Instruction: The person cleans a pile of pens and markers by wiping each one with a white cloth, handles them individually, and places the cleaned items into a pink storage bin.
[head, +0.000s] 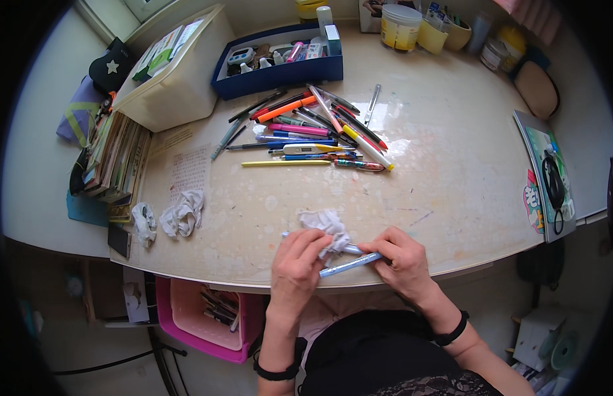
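At the desk's near edge, my left hand (297, 262) presses a crumpled white tissue (326, 225) around a light-blue pen barrel. My right hand (398, 257) grips the right part of that barrel and a second light-blue piece, a pen or its cap (350, 265), which slants down towards my left hand. Fingers partly hide both pieces. Beyond the hands lies a loose pile of pens and markers, with an orange marker (286, 109), a yellow and white marker (368, 147), a digital thermometer (311, 148) and a pale yellow pencil (285, 163).
Crumpled tissues (183, 214) lie at the left beside stacked books (115, 158). A blue box (281, 80) and a white plastic bin (175, 94) stand behind. A utility knife (372, 104) lies past the pile. At right is a laptop (531, 143); below the desk, a pink basket (202, 341).
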`<action>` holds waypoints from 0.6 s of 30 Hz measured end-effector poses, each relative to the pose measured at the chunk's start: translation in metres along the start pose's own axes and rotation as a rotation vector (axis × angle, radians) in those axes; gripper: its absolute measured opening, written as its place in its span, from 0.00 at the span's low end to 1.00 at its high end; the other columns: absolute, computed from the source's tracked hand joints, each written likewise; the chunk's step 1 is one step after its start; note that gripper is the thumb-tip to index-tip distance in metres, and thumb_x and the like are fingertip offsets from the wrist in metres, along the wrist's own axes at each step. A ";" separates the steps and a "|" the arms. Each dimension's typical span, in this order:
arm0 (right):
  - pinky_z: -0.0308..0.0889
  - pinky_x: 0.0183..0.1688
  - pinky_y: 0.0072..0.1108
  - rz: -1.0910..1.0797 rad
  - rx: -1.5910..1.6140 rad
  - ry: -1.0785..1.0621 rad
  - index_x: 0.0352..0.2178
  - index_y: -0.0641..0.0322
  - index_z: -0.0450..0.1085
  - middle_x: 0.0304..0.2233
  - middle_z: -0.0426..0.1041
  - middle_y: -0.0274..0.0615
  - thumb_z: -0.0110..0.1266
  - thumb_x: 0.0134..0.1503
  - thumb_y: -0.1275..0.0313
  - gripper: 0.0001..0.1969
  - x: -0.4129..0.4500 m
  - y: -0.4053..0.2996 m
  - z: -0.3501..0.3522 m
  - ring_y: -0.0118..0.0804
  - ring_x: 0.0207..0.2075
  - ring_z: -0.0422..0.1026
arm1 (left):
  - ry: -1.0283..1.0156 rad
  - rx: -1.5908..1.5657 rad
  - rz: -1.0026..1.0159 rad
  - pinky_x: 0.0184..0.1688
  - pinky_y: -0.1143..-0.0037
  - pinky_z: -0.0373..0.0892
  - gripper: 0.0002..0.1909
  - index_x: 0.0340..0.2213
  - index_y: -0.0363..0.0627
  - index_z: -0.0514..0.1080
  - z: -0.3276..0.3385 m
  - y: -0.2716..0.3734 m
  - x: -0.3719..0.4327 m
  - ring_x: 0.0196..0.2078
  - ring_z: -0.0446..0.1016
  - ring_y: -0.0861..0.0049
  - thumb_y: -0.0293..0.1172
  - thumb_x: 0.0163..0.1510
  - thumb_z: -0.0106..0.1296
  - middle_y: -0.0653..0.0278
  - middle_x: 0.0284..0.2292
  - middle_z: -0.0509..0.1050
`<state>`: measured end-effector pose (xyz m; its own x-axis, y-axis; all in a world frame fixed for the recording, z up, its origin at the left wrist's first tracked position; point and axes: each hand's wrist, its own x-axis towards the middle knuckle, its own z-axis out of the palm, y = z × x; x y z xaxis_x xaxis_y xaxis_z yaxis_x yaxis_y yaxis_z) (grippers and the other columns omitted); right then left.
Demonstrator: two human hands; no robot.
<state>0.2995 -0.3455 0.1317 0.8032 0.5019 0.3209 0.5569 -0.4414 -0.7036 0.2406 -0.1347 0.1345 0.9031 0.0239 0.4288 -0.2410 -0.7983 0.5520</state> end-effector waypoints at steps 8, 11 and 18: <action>0.70 0.31 0.29 0.017 0.074 0.030 0.35 0.55 0.77 0.27 0.70 0.38 0.57 0.45 0.83 0.15 0.000 -0.002 0.001 0.41 0.30 0.73 | 0.024 -0.122 0.039 0.48 0.66 0.70 0.22 0.40 0.41 0.78 0.000 0.008 -0.007 0.46 0.73 0.58 0.14 0.39 0.59 0.57 0.39 0.75; 0.70 0.32 0.30 0.034 0.089 0.007 0.36 0.56 0.77 0.27 0.70 0.40 0.57 0.45 0.83 0.15 0.001 0.000 -0.002 0.43 0.32 0.73 | -0.003 -0.117 0.003 0.45 0.68 0.72 0.21 0.39 0.41 0.77 0.010 0.004 -0.006 0.43 0.75 0.60 0.14 0.40 0.60 0.57 0.39 0.75; 0.68 0.32 0.28 0.066 0.158 0.026 0.37 0.58 0.77 0.27 0.71 0.42 0.56 0.48 0.83 0.13 0.003 0.003 -0.004 0.43 0.29 0.72 | 0.119 0.046 -0.148 0.42 0.70 0.72 0.17 0.39 0.40 0.77 -0.025 -0.028 -0.008 0.42 0.75 0.62 0.18 0.44 0.62 0.58 0.39 0.75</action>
<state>0.3043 -0.3483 0.1334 0.8431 0.4557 0.2857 0.4646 -0.3495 -0.8136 0.2316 -0.0979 0.1338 0.8785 0.2114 0.4284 -0.0902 -0.8072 0.5833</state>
